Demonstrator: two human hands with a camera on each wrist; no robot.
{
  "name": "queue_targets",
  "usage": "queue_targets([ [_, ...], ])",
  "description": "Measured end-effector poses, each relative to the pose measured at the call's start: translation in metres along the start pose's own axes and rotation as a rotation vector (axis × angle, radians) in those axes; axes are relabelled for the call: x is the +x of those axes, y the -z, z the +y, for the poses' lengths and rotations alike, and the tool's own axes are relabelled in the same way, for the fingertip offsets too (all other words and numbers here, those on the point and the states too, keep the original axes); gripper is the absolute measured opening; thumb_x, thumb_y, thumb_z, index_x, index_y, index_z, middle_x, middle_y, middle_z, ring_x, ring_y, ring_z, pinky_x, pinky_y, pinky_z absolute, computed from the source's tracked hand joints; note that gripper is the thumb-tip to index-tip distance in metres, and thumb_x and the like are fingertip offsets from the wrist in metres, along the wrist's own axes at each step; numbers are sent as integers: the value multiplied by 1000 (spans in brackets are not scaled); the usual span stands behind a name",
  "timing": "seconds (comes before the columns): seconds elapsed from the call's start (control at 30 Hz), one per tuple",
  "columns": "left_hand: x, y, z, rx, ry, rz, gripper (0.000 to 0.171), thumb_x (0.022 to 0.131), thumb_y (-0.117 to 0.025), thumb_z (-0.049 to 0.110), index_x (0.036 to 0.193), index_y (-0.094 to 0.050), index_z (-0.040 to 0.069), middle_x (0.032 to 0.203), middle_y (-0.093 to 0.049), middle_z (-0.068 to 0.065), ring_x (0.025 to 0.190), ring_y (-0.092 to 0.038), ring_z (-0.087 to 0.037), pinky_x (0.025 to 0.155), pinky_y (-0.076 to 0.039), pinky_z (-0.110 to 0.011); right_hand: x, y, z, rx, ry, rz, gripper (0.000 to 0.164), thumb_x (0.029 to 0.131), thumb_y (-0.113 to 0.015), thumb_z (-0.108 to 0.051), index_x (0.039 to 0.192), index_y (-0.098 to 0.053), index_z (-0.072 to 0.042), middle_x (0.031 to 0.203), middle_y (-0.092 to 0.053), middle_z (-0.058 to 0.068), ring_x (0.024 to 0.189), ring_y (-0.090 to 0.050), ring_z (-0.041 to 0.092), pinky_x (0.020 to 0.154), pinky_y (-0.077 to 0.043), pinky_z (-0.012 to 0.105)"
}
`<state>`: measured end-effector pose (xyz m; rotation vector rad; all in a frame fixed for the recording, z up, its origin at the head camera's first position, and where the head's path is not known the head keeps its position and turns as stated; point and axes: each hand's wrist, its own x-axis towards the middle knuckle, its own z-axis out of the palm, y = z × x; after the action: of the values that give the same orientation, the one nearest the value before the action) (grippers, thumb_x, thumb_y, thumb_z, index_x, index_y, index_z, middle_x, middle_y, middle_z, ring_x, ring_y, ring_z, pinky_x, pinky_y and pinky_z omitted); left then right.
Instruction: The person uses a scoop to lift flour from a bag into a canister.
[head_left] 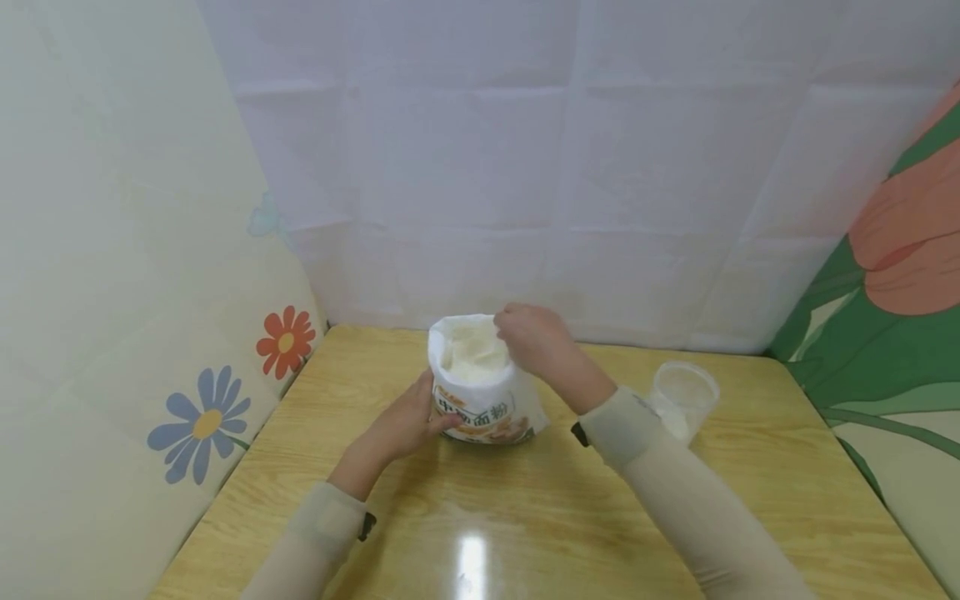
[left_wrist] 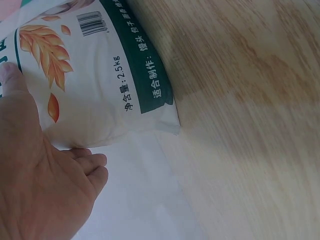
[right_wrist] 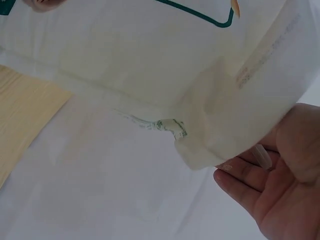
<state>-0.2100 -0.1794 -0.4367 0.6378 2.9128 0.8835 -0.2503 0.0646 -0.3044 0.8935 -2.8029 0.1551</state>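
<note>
An unsealed white flour bag (head_left: 491,408), with pale flour (head_left: 476,350) visible inside, stands on the table. My left hand (head_left: 405,421) grips its left side. In the left wrist view the thumb presses the printed front of the bag (left_wrist: 90,100) and the other fingers curl at its edge. My right hand (head_left: 536,342) is at the right of the bag's mouth, fingers curled. A small clear plastic handle end (right_wrist: 263,156) shows in its grasp in the right wrist view; the bag hides the rest of that piece and part of the fingers.
On the right of the table (head_left: 525,517), behind my right forearm, stands a clear plastic tub (head_left: 686,392) with white powder in it. A white cloth backdrop (head_left: 465,167) hangs along the far edge. Flower-printed panels flank both sides.
</note>
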Motion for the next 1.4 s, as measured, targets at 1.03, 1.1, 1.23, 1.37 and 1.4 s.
queue_targets([
  [1.03,0,2,1,7,-25,10,99,94,-64,53,161,-6,8,152,-41,-16,145,-38,-32,121,-33,-47,24,-6,0,234,-42,-148,27,102,-60,-19,125,-69,-7,127,-69,12,119,-63,31,106,-51,45],
  [1.1,0,2,1,3,-23,16,98,94,-64,52,161,-8,8,150,-43,-15,144,-40,-32,120,-34,-48,24,-7,0,238,-38,-144,27,102,-60,-19,125,-70,-7,126,-69,12,118,-63,31,107,-51,46],
  [1.23,0,2,1,-9,-25,17,98,93,-66,50,161,-9,9,149,-44,-15,143,-41,-31,121,-34,-48,21,-8,3,270,-59,-142,29,102,-60,-20,127,-68,-6,129,-68,13,122,-62,32,110,-48,46],
  [1.37,1,3,1,-8,-25,10,99,93,-67,49,161,-8,7,152,-41,-17,145,-38,-33,121,-32,-49,19,-9,8,304,-62,-132,30,102,-61,-21,127,-69,-7,129,-68,13,122,-62,32,109,-48,47],
  [1.4,2,3,1,-4,-26,9,99,94,-67,49,161,-7,8,152,-41,-17,145,-38,-33,121,-32,-48,19,-9,9,307,-54,-125,30,102,-61,-22,126,-69,-7,128,-69,13,121,-62,33,109,-48,47],
])
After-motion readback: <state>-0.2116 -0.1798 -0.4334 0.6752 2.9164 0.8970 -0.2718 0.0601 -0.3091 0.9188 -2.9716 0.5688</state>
